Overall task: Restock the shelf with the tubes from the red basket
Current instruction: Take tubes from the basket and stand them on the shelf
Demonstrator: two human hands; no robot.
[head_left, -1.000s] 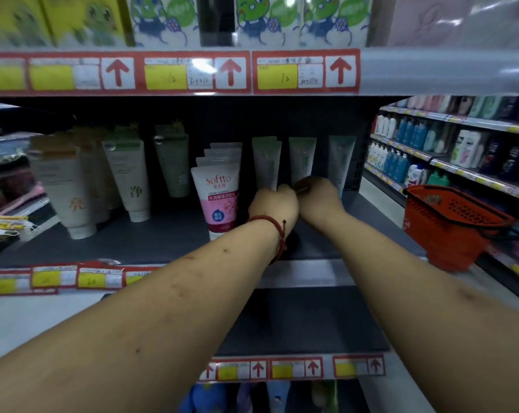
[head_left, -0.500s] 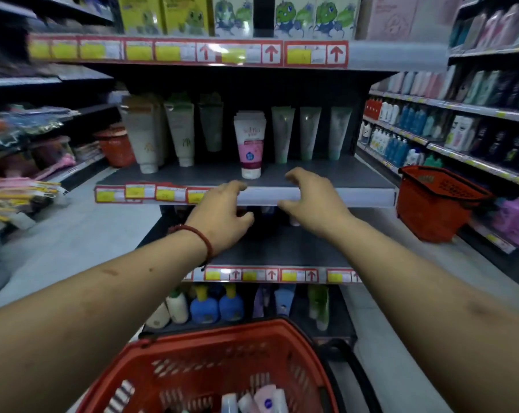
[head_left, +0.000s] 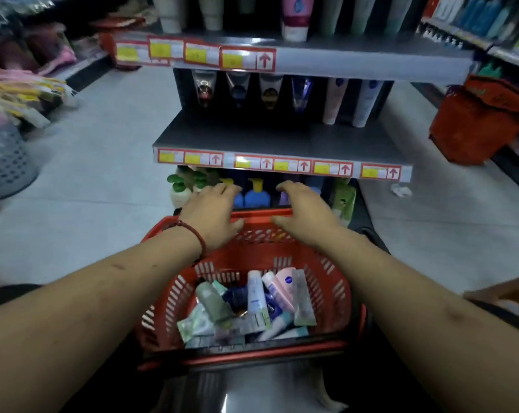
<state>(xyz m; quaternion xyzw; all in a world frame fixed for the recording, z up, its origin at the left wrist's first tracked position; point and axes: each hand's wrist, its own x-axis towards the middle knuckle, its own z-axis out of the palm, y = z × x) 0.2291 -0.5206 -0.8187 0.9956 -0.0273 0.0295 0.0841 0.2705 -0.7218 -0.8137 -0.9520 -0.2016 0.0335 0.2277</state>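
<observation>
Both hands have dropped from the shelf edge. Left hand [head_left: 213, 213] and right hand [head_left: 304, 211] are now above the far rim of the red basket [head_left: 353, 293], fingers spread, holding nothing. Tubes [head_left: 255, 296] lie heaped inside. The shelf [head_left: 282, 135] has open room along its front edge.

Head-worn view, facing forward and down, close over red basket [head_left: 335, 296], shelf [head_left: 282, 141] beyond
</observation>
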